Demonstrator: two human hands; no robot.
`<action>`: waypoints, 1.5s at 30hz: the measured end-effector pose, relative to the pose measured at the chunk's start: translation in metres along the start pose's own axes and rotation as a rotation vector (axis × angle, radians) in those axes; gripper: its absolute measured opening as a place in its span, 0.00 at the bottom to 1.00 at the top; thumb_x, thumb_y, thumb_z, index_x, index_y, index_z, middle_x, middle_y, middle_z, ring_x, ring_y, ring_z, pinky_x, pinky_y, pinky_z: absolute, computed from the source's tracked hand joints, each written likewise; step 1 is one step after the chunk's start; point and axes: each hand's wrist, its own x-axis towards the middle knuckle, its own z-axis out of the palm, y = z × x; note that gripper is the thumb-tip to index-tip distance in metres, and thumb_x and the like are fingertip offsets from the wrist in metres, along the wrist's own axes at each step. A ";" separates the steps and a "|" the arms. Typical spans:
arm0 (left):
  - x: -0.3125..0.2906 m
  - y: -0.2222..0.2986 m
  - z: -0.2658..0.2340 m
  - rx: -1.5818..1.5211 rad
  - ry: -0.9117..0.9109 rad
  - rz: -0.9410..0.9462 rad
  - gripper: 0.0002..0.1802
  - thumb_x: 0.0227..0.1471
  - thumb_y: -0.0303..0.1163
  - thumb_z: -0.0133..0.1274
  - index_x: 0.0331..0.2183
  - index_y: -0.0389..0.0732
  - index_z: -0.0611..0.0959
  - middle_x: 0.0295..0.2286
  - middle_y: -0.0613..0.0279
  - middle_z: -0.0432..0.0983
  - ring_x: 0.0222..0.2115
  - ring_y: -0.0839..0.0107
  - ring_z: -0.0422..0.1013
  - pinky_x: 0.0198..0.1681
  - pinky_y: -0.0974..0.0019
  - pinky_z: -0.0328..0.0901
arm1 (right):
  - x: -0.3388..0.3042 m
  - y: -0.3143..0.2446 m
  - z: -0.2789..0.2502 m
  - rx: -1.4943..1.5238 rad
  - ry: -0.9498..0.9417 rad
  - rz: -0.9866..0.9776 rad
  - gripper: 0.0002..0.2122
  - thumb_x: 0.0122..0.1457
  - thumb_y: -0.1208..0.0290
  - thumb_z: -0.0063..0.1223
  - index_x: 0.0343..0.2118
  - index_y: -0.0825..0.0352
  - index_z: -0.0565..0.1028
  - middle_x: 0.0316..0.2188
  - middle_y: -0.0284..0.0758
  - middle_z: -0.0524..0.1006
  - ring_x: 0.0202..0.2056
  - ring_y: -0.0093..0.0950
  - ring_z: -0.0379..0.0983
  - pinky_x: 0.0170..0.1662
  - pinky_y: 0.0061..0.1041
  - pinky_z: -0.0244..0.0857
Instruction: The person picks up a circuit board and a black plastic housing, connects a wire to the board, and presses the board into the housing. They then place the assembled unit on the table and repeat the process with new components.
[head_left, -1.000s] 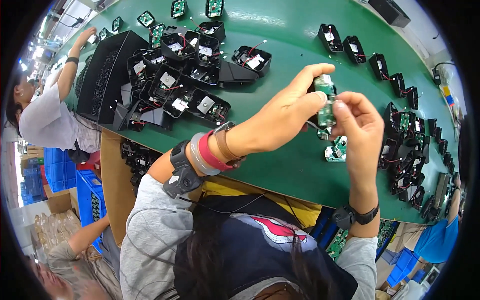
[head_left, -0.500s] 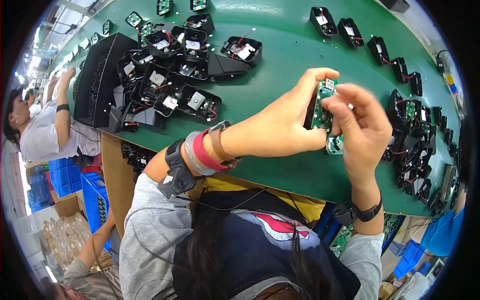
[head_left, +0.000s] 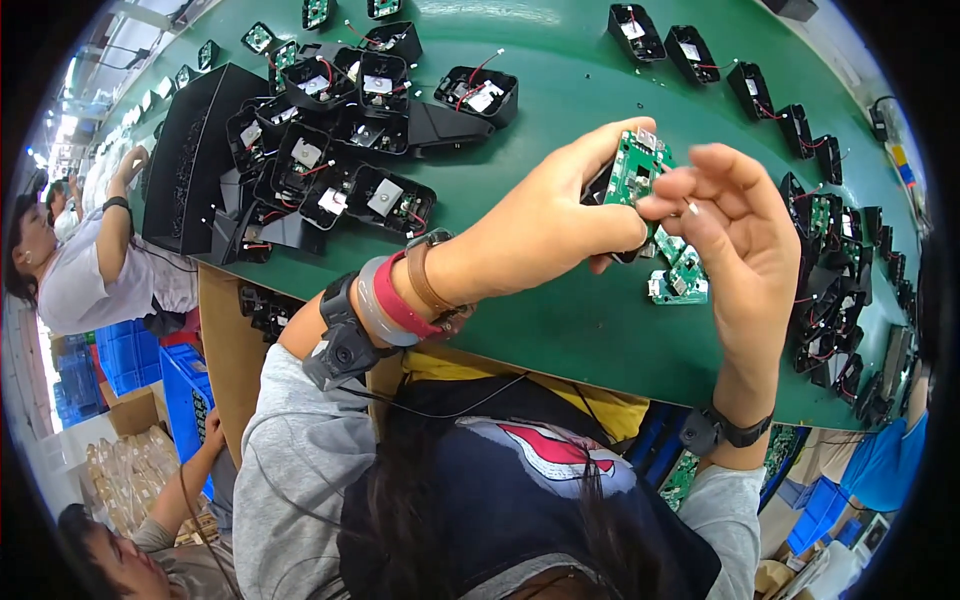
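Shifted rightward since the earlier frame, the right hand (head_left: 748,237) hovers just right of the green circuit board (head_left: 630,178), fingers half-curled, their hold unclear; the left hand (head_left: 580,215), nearer, clasps the board, whose long axis runs near to far

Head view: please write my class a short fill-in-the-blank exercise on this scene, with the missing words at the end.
1. The colour of the circuit board gripped by the left hand is ____.
2. The colour of the strap on the wrist below the right hand is ____.
3. The large black box of small dark pieces stands in the ____ half of the picture.
4. The colour of the person's own sleeves is ____.

Missing words: green; black; left; grey.
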 end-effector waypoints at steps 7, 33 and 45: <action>-0.003 0.000 0.006 -0.112 -0.031 0.022 0.35 0.42 0.27 0.47 0.56 0.38 0.64 0.40 0.65 0.70 0.31 0.82 0.66 0.27 0.78 0.64 | 0.000 0.003 -0.004 -0.174 0.077 -0.086 0.03 0.55 0.82 0.54 0.32 0.74 0.75 0.33 0.35 0.77 0.29 0.18 0.71 0.33 0.14 0.65; 0.000 -0.022 0.015 0.772 0.298 0.686 0.31 0.33 0.18 0.51 0.45 0.33 0.66 0.38 0.47 0.65 0.36 0.50 0.67 0.36 0.57 0.66 | -0.009 0.016 0.013 -0.823 0.142 -0.475 0.20 0.49 0.85 0.59 0.42 0.67 0.63 0.30 0.32 0.78 0.24 0.13 0.65 0.27 0.11 0.57; -0.002 -0.028 0.016 0.974 0.253 0.617 0.30 0.34 0.18 0.52 0.45 0.32 0.66 0.39 0.47 0.65 0.35 0.49 0.67 0.34 0.55 0.66 | -0.008 0.015 0.010 -1.055 0.026 -0.457 0.20 0.48 0.85 0.59 0.43 0.70 0.63 0.28 0.34 0.78 0.31 0.18 0.75 0.31 0.14 0.67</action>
